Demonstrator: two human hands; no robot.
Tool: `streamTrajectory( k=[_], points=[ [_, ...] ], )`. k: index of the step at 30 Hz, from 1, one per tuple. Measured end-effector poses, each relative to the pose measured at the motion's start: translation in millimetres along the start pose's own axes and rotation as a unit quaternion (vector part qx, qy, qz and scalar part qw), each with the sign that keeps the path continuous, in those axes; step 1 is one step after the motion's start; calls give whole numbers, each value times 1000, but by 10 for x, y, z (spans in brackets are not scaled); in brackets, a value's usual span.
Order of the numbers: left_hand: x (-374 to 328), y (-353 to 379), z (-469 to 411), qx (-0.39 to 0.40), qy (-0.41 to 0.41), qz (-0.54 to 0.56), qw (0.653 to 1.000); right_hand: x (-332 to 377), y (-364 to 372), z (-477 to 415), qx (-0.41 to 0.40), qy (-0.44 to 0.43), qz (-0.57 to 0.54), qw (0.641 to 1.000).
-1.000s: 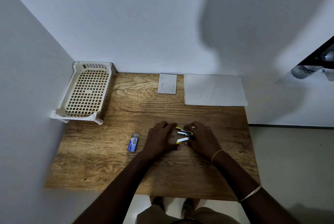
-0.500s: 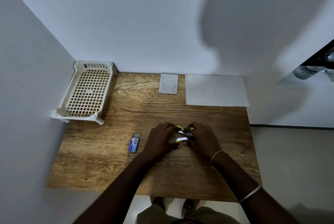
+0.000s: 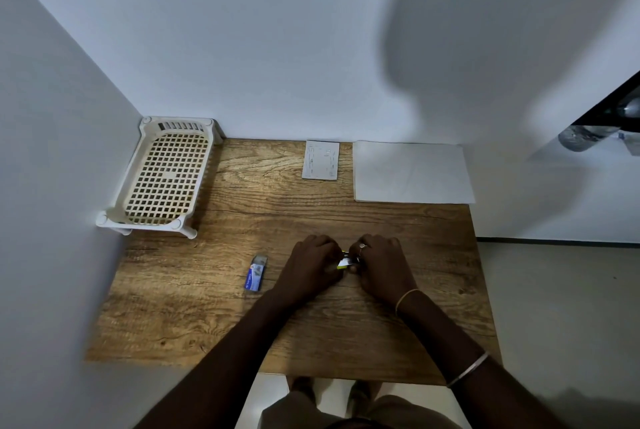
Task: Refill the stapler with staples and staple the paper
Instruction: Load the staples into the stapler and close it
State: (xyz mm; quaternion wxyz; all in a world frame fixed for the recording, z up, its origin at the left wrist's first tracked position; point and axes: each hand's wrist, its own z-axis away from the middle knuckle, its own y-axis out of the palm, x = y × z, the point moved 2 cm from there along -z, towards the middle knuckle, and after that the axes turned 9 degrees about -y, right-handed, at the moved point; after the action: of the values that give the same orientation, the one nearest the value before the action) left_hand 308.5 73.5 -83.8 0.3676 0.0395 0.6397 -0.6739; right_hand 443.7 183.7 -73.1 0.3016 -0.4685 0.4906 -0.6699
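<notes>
Office nook: wooden desk [image 3: 311,331], paper [image 3: 412,172], tray [image 3: 138,223]

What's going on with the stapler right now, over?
The left hand and right hand both grip the stapler. The staple box lies beside them; paper at far edge. Nothing in the way.

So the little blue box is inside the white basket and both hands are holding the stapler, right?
Not quite. The head view shows the little blue box lying on the wooden table, beside the left hand and apart from the white basket. The rest is right: the left hand and right hand both hold the stapler.
</notes>
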Motion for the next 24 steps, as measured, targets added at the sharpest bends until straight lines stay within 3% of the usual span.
streamTrajectory(
  k=[7, 24],
  points=[
    [-50, -34, 8, -37, 28, 16, 999, -15, -22, -3, -35, -3, -13, 999],
    [-4, -21, 82, -31, -39, 90, 995, -14, 3, 72, -61, 3, -33, 998]
  ],
)
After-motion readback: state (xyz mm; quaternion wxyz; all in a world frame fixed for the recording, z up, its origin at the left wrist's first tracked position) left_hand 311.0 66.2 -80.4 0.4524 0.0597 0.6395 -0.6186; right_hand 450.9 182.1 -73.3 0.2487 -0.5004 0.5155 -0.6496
